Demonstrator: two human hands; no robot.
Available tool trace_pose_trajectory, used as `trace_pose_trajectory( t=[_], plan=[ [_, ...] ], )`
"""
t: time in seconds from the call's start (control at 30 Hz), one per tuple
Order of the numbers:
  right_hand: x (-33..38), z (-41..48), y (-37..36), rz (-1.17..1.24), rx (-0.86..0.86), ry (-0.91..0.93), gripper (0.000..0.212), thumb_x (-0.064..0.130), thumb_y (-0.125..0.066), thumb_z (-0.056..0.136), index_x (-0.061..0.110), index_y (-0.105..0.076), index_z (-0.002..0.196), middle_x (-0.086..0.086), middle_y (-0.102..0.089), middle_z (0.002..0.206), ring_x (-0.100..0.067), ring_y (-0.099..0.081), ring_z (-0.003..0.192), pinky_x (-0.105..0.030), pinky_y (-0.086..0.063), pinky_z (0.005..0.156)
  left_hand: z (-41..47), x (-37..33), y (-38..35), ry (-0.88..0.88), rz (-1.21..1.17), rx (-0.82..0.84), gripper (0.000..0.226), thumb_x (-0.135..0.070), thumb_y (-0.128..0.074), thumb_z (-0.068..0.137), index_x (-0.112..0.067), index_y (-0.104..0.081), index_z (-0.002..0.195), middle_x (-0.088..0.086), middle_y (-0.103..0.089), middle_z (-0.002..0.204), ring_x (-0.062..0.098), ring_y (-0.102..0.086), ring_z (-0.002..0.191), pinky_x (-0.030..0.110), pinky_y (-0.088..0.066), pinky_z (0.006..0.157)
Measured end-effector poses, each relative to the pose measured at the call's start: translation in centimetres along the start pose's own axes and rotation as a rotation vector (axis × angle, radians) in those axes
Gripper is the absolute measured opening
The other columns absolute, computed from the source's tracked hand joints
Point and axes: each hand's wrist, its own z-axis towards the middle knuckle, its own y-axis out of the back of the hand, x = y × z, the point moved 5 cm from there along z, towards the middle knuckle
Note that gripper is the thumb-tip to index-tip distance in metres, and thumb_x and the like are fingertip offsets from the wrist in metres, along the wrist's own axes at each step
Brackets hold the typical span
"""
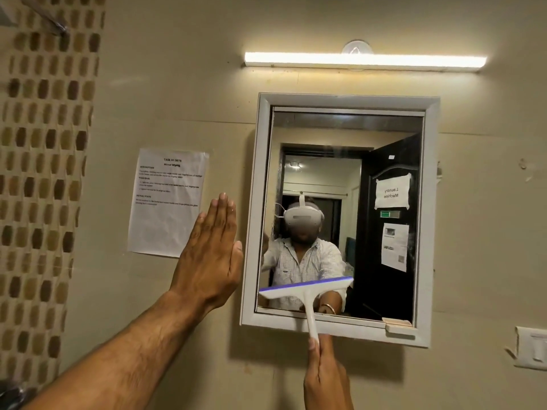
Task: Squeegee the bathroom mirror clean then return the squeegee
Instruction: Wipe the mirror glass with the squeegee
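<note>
Squeegee (307,291) blade is lying tilted across lower left of mirror (340,173), handle crossing bottom of frame (355,324). My R hand (325,377) is gripping handle end below it. L hand (210,255) is hovering flat, fingers straight, holding nothing, just beside frame's left edge.

Facing a beige wall (296,25), bearing everything here. Finding a white-framed mirror (325,128) mounted on it right of centre, standing out a little from the surface. Noting a long lit light bar (364,59) fixed level just above the mirror. Seeing a printed sheet (165,208) stuck flat to the left of the mirror, near its frame but apart. Catching a pale switch plate (532,347) low at the right edge, and a strip of brown mosaic tiles (44,173) running down the far left.
</note>
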Motion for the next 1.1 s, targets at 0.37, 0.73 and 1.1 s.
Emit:
trace_pose_trajectory(
  t=[0.37, 0.73, 1.1],
  plan=[
    [1.3, -1.8, 4.5, -0.301, -0.094, 0.109, 0.016, 0.050, -0.038, 0.094, 0.036, -0.034, 0.088, 0.006, -0.046, 0.059, -0.018, -0.055, 0.064, -0.024, -0.041, 0.056, 0.0, -0.3, 1.1, -0.013, 0.010, -0.021, 0.067, -0.033, -0.017, 0.095, -0.011, 0.006, 0.153, 0.005, 0.015, 0.161, 0.012, 0.014, 0.147, 0.029, 0.008, 0.119],
    [18.3, 14.8, 19.5, -0.888, -0.095, 0.808, 0.085, 0.088, -0.014, 0.072, 0.021, -0.066, 0.079, 0.006, -0.050, 0.052, -0.008, -0.045, 0.045, -0.023, -0.045, 0.051, 0.6, 0.7, -1.7, -0.009, 0.004, -0.003, 0.067, -0.035, -0.015, 0.094, -0.011, 0.008, 0.153, 0.006, 0.015, 0.161, 0.012, 0.014, 0.148, 0.031, 0.006, 0.119],
    [21.8, 19.2, 13.4, -0.687, -0.024, 0.812, 0.061, 0.076, -0.035, 0.083, 0.023, -0.048, 0.054, 0.004, -0.044, 0.050, -0.013, -0.042, 0.049, -0.031, -0.048, 0.059, 0.6, 3.5, -3.8, -0.013, 0.042, 0.011, 0.067, -0.035, -0.016, 0.095, -0.010, 0.006, 0.153, 0.006, 0.012, 0.162, 0.014, 0.011, 0.148, 0.032, 0.005, 0.119]
  ],
)
